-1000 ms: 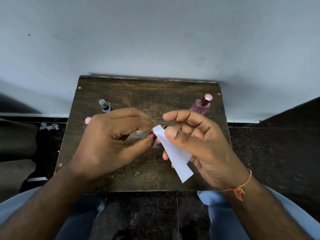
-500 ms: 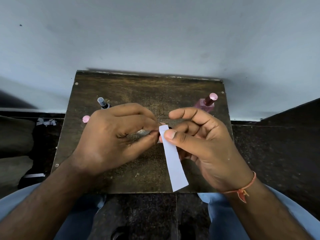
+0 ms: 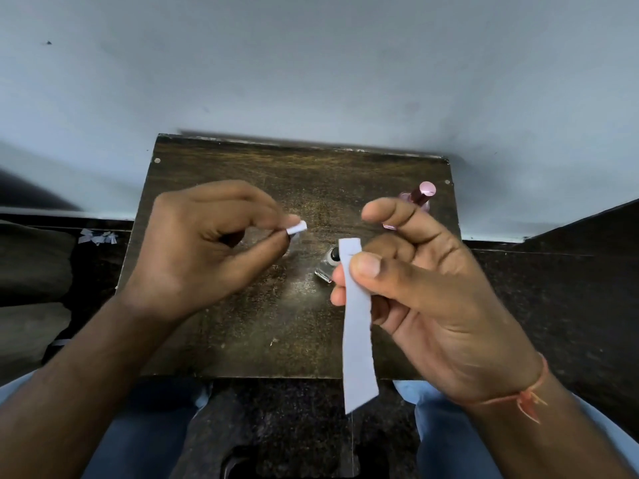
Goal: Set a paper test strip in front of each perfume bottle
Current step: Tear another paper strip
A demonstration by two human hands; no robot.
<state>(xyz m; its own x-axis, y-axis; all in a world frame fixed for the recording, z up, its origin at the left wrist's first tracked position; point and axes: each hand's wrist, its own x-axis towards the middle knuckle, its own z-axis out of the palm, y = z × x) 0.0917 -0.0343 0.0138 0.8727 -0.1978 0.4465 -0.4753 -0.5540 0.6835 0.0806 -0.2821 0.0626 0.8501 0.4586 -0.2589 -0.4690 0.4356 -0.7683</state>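
My right hand (image 3: pixel 428 299) pinches a long white paper strip (image 3: pixel 358 340) between thumb and fingers; the strip hangs down toward me. My left hand (image 3: pixel 207 250) pinches a small torn piece of white paper (image 3: pixel 297 228) at its fingertips. Between the hands a small clear bottle with a black cap (image 3: pixel 328 266) stands on the dark wooden table (image 3: pixel 276 323). A pink perfume bottle with a pink cap (image 3: pixel 420 197) stands at the table's right side, partly hidden behind my right fingers. The bottle at the left seen earlier is hidden behind my left hand.
The table stands against a pale wall (image 3: pixel 311 63). Paper scraps (image 3: pixel 98 236) lie on the dark floor to the left. My knees in blue trousers (image 3: pixel 446 420) sit below the table's near edge.
The hands have pulled apart: the left moved left with a small piece torn from the strip's top, the right keeps the long strip. The clear bottle between them is uncovered.
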